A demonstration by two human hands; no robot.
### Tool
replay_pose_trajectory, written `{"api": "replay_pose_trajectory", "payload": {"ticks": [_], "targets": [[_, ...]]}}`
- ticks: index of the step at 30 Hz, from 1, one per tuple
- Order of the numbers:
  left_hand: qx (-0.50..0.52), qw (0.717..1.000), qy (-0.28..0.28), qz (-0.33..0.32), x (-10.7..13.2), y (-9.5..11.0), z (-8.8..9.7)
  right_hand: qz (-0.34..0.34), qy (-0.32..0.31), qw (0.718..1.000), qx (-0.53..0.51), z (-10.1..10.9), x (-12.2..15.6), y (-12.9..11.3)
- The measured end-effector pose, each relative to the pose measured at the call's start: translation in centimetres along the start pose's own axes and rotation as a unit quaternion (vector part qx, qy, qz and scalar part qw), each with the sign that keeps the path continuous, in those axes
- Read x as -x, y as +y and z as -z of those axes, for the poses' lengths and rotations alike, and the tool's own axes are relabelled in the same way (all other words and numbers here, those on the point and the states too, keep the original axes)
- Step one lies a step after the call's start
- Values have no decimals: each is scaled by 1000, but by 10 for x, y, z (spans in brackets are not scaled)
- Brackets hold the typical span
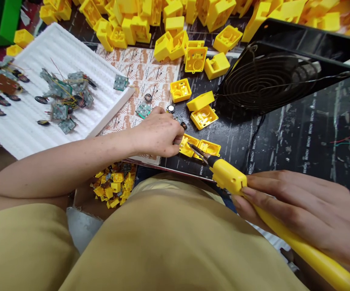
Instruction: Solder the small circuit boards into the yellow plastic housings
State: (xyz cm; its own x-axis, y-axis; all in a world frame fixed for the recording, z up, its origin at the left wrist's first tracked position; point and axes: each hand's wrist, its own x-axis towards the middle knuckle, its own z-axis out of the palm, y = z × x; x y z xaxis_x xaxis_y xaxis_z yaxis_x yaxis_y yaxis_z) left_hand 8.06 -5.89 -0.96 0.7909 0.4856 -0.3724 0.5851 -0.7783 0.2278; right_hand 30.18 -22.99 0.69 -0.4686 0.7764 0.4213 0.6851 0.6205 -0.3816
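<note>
My right hand (302, 214) grips a yellow-handled tool (228, 176) with a black collar and narrow metal tip; its exact kind is unclear. The tip reaches over an opened small yellow plastic case (209, 148), whose two halves lie side by side. At the left half of that case, my left hand (159, 131) is closed with its fingers curled down; whatever they hold is hidden. Close to its fingers lie a small dark round part (183, 125) and a round silver-faced part (170, 108). Just behind the hand is a green circuit board (143, 110).
White foam (102, 125) on the left carries several wired boards with small speakers. Yellow cases (196, 56) crowd the back. A black fan (262, 87) stands at the right rear. Below the table edge, a box holds small yellow parts (114, 188).
</note>
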Motion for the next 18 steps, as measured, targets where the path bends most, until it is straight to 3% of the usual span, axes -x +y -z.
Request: {"api": "replay_pose_trajectory", "payload": {"ticks": [9,18], "targets": [[-31,999,-20,7,2,3,3,-94,47,994,-18,-6,-2,-9],[-43,999,23,-18,8,2,-2,-53,59,997,1,-13,0,0]]}}
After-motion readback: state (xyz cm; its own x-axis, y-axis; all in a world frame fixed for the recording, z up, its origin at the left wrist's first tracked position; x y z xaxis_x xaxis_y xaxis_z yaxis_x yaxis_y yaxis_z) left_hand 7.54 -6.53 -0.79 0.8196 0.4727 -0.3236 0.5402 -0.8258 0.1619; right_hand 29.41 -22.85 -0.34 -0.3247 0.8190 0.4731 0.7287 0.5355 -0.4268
